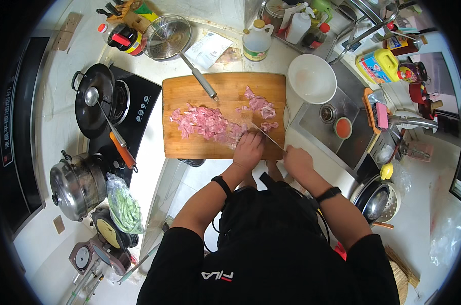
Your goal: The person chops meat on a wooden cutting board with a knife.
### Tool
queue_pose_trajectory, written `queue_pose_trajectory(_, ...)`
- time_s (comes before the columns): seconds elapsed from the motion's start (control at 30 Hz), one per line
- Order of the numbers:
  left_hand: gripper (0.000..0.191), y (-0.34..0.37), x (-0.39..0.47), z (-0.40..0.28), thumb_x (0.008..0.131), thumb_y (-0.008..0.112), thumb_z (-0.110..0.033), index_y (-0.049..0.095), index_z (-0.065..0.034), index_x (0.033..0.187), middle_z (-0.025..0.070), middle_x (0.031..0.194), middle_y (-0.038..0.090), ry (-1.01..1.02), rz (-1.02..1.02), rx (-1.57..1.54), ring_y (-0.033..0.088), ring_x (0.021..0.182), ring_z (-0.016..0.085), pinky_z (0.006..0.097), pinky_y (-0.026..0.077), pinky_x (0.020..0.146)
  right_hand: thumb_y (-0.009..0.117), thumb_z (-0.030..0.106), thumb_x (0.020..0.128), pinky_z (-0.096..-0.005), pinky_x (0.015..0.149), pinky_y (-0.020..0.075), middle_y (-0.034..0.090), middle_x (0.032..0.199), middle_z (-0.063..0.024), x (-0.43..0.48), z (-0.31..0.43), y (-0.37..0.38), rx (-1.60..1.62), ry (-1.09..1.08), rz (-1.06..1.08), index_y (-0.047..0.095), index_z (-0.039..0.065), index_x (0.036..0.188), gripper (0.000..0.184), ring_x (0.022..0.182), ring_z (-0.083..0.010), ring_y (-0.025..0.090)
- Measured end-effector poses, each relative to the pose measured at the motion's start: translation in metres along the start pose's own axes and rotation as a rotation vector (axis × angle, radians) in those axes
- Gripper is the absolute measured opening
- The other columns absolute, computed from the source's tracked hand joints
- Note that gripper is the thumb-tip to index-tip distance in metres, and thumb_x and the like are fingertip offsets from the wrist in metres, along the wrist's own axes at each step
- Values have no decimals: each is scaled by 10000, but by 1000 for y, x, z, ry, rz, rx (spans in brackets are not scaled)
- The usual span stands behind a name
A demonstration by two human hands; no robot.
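My right hand (pixel 298 162) grips a kitchen knife (pixel 269 136) by its handle. The blade points up and left across the wooden cutting board (pixel 223 85), beside the fingertips of my left hand (pixel 249 148). Those fingers are curled down on the near end of a heap of sliced raw meat (pixel 203 121) and hide part of it. Right of the blade lie a loose pile of meat slices (pixel 258 102) and a smaller piece (pixel 269 126). The long handle of a wire mesh strainer (pixel 168 36) reaches over the board's far edge.
A white bowl (pixel 312 79) stands right of the board, by the sink (pixel 322 131). On the left stove sit a wok (pixel 95 118) with a ladle and a steel pot (pixel 76 187). A bag of green vegetables (pixel 124 206) lies near the pot. A plastic jug (pixel 257 41) stands behind the board.
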State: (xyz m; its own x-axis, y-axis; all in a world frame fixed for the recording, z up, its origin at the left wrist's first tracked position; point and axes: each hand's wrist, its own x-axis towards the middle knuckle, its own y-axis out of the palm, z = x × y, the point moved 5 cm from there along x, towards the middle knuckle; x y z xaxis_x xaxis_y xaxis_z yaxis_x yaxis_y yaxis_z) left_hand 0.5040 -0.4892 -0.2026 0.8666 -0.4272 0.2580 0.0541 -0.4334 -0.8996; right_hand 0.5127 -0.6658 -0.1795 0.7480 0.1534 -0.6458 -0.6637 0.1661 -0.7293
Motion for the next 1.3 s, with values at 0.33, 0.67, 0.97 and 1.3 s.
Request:
queue_pose_trajectory(0.33, 313, -27, -9, -7, 810, 612, -155, 695, -16, 1079, 101, 1215, 646, 145, -91, -24, 602, 1086, 265, 408, 486, 926, 569, 350, 989, -547, 731, 553, 708, 824, -244, 15, 4, -16, 148, 49, -123, 683, 30, 943, 343, 804, -448, 690)
queue_pose_trajectory(0.67, 271, -19, -15, 4, 823, 629, -141, 689, -14, 1054, 120, 1133, 637, -14, -159, -53, 605, 1044, 300, 439, 476, 910, 523, 347, 1002, -548, 749, 549, 709, 825, -243, -41, -8, -4, 89, 8, -36, 693, 30, 932, 366, 799, -452, 691)
queue_pose_trajectory(0.97, 270, -9, -16, 4, 795, 611, -150, 688, 3, 1003, 124, 1132, 636, 47, -111, -45, 594, 1062, 298, 444, 481, 933, 545, 330, 996, -538, 753, 553, 712, 839, -245, -48, -10, 6, 57, 67, 26, 691, 14, 932, 354, 808, -441, 699)
queue_pose_trajectory(1.3, 179, -9, -10, 1, 749, 598, -158, 674, -27, 846, 114, 1044, 642, 89, -89, -69, 590, 1004, 290, 411, 482, 887, 569, 343, 981, -530, 785, 560, 723, 883, -242, -28, 0, 12, 56, 73, 51, 691, 23, 983, 342, 860, -431, 709)
